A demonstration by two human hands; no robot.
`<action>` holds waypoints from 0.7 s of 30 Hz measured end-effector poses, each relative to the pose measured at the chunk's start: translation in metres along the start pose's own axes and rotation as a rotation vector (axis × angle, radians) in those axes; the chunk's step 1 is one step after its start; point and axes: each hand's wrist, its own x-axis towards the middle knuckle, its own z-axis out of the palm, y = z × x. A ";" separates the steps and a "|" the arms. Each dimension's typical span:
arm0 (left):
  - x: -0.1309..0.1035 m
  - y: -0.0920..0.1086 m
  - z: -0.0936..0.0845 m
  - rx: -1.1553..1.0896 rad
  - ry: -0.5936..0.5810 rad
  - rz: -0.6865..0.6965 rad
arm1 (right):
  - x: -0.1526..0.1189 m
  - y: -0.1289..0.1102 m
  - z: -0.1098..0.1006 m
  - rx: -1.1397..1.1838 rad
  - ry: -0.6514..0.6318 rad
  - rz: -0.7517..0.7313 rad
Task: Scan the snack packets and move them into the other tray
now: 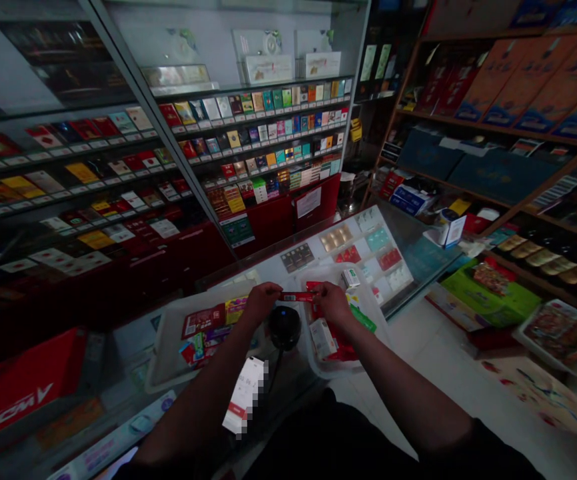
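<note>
A narrow red packet with a barcode patch is stretched between my two hands. My left hand pinches its left end, and my right hand grips its right end. Just below the packet stands a black round device with a small blue light and a cable. The left white bin holds colourful packets. Under my right hand, the right white bin contains red packs, a green packet and small white boxes.
A lit phone lies on the glass counter near my left forearm. Cigarette shelves rise behind the counter. At the right are a green box and stocked shelves. A red box sits at the left.
</note>
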 end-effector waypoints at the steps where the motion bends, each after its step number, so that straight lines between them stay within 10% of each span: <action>1: 0.000 0.000 -0.001 0.019 -0.008 0.012 | -0.002 0.000 0.002 -0.013 0.015 0.006; 21: -0.003 -0.013 0.000 -0.067 -0.067 0.011 | -0.035 0.002 0.024 -0.081 0.149 0.046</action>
